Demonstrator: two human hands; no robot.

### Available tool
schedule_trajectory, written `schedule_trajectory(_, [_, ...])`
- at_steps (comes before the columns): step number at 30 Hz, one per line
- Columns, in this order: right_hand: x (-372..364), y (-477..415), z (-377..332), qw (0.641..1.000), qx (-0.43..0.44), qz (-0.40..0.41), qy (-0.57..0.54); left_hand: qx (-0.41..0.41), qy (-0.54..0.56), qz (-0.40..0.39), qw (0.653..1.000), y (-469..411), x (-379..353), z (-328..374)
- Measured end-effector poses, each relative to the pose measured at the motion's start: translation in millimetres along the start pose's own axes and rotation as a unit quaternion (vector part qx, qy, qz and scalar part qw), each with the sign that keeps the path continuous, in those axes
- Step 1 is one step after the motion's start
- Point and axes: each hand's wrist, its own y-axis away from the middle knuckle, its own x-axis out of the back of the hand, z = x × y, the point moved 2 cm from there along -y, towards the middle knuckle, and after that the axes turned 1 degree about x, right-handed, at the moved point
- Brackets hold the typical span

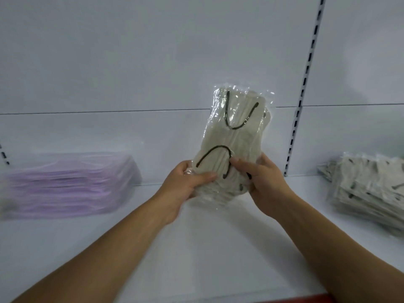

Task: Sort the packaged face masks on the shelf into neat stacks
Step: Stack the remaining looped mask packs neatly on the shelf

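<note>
**Both hands grasp a bundle of beige mask packs above the shelf**

Hand pose: Both forearms reach forward from the lower corners of the view and meet at centre. The left hand [185, 182] grips the lower left end of the beige mask packs [231, 136], thumb laid across the front and fingers wrapped behind. The right hand [264, 180] grips the lower right end, one digit pressed on the front film near a black ear loop, the remaining fingers curled round the edge. The bundle stands roughly upright, tilted slightly right, held above the white shelf [196, 248] and in front of the back panel [153, 62]. It does not touch the shelf.

Obscured items: The lower end of the bundle is covered by both hands. The pink mask stack [70, 184] at left is blurred, and its left end is cut off by the frame edge. The beige mask stack [371, 189] at right is also cut off at the frame edge, and its layers lie unevenly. A slotted upright [303, 92] runs down the back panel between the bundle and the right stack.

Count: Two hands, one held bundle, two stacks on the shelf. The front pack shows two black ear loops. Further loops beneath suggest more than one pack in the bundle, but the number cannot be determined. Pack counts in either stack cannot be determined.
</note>
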Motion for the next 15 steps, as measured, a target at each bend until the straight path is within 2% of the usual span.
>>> schedule_trajectory(3, [2.8,-2.2,-4.6,0.997,0.018,0.041,-0.065,0.011,0.034,0.018,0.999,-2.5,6.7,0.7])
schedule_trajectory(6, [6.7,-4.9,-3.5,0.992,0.009,0.048,-0.116,0.047,0.077,-0.052,0.995,3.6,-0.5,-4.0])
schedule_trajectory(8, [3.2,-1.6,1.8,0.997,-0.024,0.012,-0.079,0.037,0.063,-0.074,0.995,8.3,-10.6,-7.6])
schedule_trajectory(11, [-1.8,1.6,5.8,0.997,-0.054,-0.06,-0.003,-0.004,0.076,-0.022,0.997,9.1,-13.0,-1.9])
schedule_trajectory(15, [6.9,-4.9,-7.6,0.999,-0.019,-0.03,-0.029,-0.055,0.005,0.018,0.998,2.2,13.0,15.8])
